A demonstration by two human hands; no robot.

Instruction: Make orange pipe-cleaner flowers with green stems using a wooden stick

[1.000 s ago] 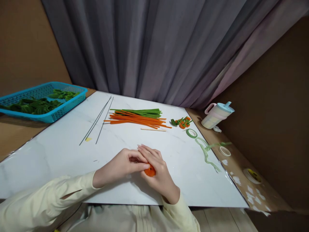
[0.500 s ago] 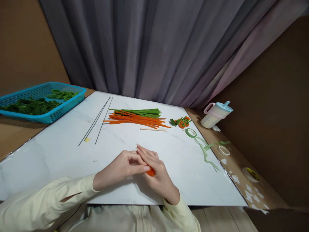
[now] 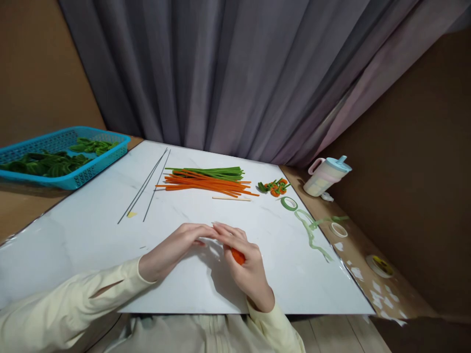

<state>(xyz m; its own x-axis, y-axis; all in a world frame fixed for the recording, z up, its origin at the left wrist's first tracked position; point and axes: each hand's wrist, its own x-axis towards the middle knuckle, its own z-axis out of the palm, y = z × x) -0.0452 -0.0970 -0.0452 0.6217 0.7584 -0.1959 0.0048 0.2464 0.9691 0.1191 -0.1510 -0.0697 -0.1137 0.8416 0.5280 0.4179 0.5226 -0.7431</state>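
My right hand [image 3: 245, 262] is curled around a bunched orange pipe cleaner piece [image 3: 238, 256], of which only a rounded part shows between thumb and fingers. My left hand [image 3: 184, 247] reaches across with its fingers stretched out, and their tips meet the fingertips of my right hand. Its thumb hangs apart below, touching nothing I can see. Beyond the hands lie loose orange pipe cleaners [image 3: 206, 184] and green pipe cleaners [image 3: 221, 173], with a thin wooden stick [image 3: 231, 198] in front of them.
Small orange-and-green pieces [image 3: 275, 187] lie at right, near a green tape roll [image 3: 289, 203] and curled tape strips [image 3: 309, 230]. Dark thin rods [image 3: 147, 184] lie at left. A blue basket [image 3: 99, 159] holds green leafy pieces. A lidded cup [image 3: 326, 179] stands at right.
My left thumb has come away from the orange piece, and the left fingers have straightened. My right hand has shifted slightly right with the piece still in it.
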